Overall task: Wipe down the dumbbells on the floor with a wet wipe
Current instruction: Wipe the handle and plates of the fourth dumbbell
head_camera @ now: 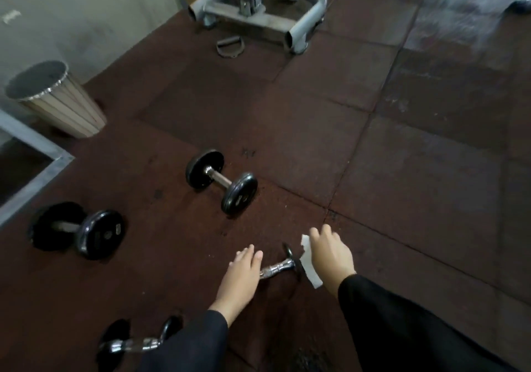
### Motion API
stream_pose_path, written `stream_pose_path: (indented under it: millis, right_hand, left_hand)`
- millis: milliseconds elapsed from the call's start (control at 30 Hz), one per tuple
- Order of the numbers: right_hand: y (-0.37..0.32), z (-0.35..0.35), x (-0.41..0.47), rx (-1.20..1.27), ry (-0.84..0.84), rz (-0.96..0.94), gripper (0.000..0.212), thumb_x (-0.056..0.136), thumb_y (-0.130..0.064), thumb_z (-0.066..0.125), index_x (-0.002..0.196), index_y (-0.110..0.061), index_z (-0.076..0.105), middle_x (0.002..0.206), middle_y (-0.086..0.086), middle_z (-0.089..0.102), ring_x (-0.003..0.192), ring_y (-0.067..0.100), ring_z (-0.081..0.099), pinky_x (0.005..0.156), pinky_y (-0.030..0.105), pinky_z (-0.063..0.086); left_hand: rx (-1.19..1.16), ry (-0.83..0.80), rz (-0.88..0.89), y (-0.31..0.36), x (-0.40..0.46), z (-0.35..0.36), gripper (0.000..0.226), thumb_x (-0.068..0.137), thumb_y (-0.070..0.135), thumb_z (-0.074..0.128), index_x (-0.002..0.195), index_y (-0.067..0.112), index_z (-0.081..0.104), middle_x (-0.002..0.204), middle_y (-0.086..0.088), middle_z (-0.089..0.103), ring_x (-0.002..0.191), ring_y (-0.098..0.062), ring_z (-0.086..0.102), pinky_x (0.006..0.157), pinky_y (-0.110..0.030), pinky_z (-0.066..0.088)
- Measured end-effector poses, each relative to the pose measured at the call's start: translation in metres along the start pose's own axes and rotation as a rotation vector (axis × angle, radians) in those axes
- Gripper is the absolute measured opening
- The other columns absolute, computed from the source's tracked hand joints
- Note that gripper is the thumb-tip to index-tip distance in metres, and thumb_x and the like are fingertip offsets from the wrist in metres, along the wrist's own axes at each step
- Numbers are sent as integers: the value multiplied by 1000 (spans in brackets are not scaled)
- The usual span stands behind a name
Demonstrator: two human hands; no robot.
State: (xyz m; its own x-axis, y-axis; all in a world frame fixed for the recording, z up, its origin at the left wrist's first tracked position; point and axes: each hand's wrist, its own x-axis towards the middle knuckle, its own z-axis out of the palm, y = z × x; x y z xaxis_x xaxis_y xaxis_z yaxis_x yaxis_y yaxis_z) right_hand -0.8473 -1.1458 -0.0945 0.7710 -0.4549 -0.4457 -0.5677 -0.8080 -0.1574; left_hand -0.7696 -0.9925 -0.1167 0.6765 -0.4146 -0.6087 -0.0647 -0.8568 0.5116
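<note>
Dark rubber-tiled floor point(316, 107), grey machine frame point(258, 21) at the far end, ribbed bin point(61, 104) by the wall at left. Four dumbbells spread over the tiles: large dumbbell point(76, 229) at left, middle dumbbell point(221, 180) further out and untouched, chrome-handled dumbbell point(135, 343) at the lower edge, half behind a black sleeve, small dumbbell point(280, 268) between the two hands. Left hand point(241, 278) flat, fingers straight, covering the near end of that small one, seemingly steadying it. Right hand point(330, 256) pressing the white wet wipe point(309, 265) against its far plate; grip itself hidden under the palm. Mid-wipe on the first of four, by the look of it. Next probably: wipe along the handle, then the near plate.
</note>
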Motion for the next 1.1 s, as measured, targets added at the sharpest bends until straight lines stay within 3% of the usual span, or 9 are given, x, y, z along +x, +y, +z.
stream_pose_path:
  millis: [100,200,333,500,633,767,867,1000,1100]
  right_hand:
    - [16,-61,-44,203,-63,172,30,92,6,32,118,-6,42,128,15,37,95,26,56,66,27,38]
    - [29,-123,-92,304,-81,284,24,90,10,32,100,-10,43,109,9,37,77,20,47,66,24,41]
    - [42,-193,-139,329,-82,338,20,89,6,40,98,-12,44,98,5,36,84,21,48,68,21,35]
    - [66,-257,-160,334,-44,351,25,90,-3,41,112,-10,51,93,3,44,94,26,58,66,24,35]
    - [100,-311,-151,212,-39,294,27,92,-6,37,119,-9,42,111,8,54,94,29,59,65,27,33]
    - [141,-361,-126,146,-20,236,16,92,-5,36,106,-11,41,106,6,55,75,21,43,63,28,33]
    - [167,-389,-107,145,-6,181,13,93,-8,37,105,-9,43,110,10,56,80,25,51,65,29,35]
    - [193,-418,-72,122,-9,112,21,93,-12,43,112,-6,45,112,11,55,100,30,59,66,29,37]
    - [196,-440,-36,83,-30,62,23,92,-9,44,114,-6,45,114,11,54,101,30,59,68,31,40]
  left_hand:
    - [76,-75,28,51,-47,-43,48,103,28,21,147,10,25,157,-4,22,147,-20,12,116,-29,10]
    - [-21,-86,4,97,-91,-83,52,102,35,25,146,8,28,155,-5,27,146,-19,17,115,-26,13]
    - [-11,-123,14,157,-133,-117,53,101,36,26,146,8,29,154,-5,30,145,-19,19,115,-28,15]
    - [136,-157,75,234,-156,-128,51,103,30,22,148,6,23,155,-6,25,147,-21,13,117,-32,12]
    - [280,-137,112,306,-154,-122,50,103,27,20,147,5,23,156,-10,22,146,-27,14,116,-36,12]
    - [271,-92,119,371,-143,-114,53,103,31,20,148,4,17,157,-10,19,147,-23,8,118,-34,7]
    - [229,-80,93,406,-132,-110,53,102,32,20,148,4,19,157,-10,20,147,-23,9,117,-34,8]
    - [163,-48,42,441,-112,-113,53,102,34,21,142,2,34,149,-13,38,143,-24,24,113,-33,19]
    - [126,7,-25,457,-88,-122,54,101,39,21,106,3,61,118,-15,63,117,-31,54,90,-33,39]
